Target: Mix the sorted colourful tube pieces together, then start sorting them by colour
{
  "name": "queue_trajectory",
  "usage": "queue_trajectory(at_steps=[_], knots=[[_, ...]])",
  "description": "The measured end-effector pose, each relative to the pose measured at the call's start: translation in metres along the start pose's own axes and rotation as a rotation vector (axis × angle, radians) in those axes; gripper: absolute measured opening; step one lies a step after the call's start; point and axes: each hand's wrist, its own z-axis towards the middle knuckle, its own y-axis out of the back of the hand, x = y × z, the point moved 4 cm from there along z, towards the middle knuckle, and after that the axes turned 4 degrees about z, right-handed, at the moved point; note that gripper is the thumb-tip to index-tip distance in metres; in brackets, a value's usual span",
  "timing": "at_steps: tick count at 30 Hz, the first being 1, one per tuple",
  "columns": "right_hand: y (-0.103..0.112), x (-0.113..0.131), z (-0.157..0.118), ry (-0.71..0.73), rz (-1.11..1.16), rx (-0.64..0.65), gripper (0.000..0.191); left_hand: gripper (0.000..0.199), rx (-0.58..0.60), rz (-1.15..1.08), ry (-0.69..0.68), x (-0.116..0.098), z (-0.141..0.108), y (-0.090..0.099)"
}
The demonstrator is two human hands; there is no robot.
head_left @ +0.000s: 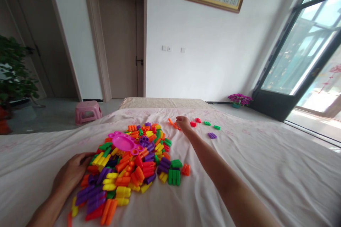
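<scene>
A large heap of plastic building blocks [124, 170] lies on the bed-like covered surface, in orange, yellow, purple, green and red, each made of joined tubes. My left hand [73, 170] rests against the heap's left side, its fingers apart and partly hidden by blocks. On top of the heap sits a pink paw-edged plastic piece [124, 142]. My right hand [183, 122] is stretched far forward, fingers closed at an orange building block [175, 126]; its grip is partly hidden. Another orange block [170, 121] lies just left of those fingers.
Red [193, 124], green [207, 123] and purple [212, 135] blocks lie apart to the right of my right hand. A pale patterned sheet [266, 163] covers the surface in folds. A pink stool [88, 112] stands on the floor beyond the left edge.
</scene>
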Motion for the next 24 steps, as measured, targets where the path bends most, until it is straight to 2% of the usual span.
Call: queue_trajectory(at_steps=[3,6,8,10,13,16,19,22,24], knots=[[0.009,-0.008,-0.028,0.032,0.068,0.205,0.036,0.043,0.055,-0.038,0.029,0.002,0.001,-0.001],[0.018,-0.015,-0.064,0.072,0.113,0.530,0.032,0.044,0.082,-0.042,0.047,0.001,0.000,-0.001],[0.026,-0.020,-0.087,0.062,0.064,0.706,0.033,0.046,0.090,-0.038,0.064,0.000,-0.002,0.000],[0.035,-0.022,-0.107,0.058,-0.022,0.831,0.037,0.047,0.089,-0.034,0.071,-0.002,-0.004,0.002],[0.041,-0.018,-0.134,0.110,-0.155,0.930,0.048,0.048,0.088,-0.042,0.065,-0.003,-0.005,0.003],[0.041,-0.011,-0.157,0.183,-0.292,0.943,0.050,0.047,0.084,-0.059,0.048,0.000,-0.004,0.000],[0.039,-0.005,-0.167,0.298,-0.414,0.837,0.039,0.047,0.076,-0.062,0.039,0.004,-0.001,-0.003],[0.039,-0.010,-0.157,0.301,-0.413,0.728,0.033,0.049,0.091,-0.043,0.044,0.008,0.001,-0.006],[0.041,-0.015,-0.138,0.270,-0.390,0.565,0.029,0.050,0.099,-0.034,0.044,0.008,0.001,-0.006]])
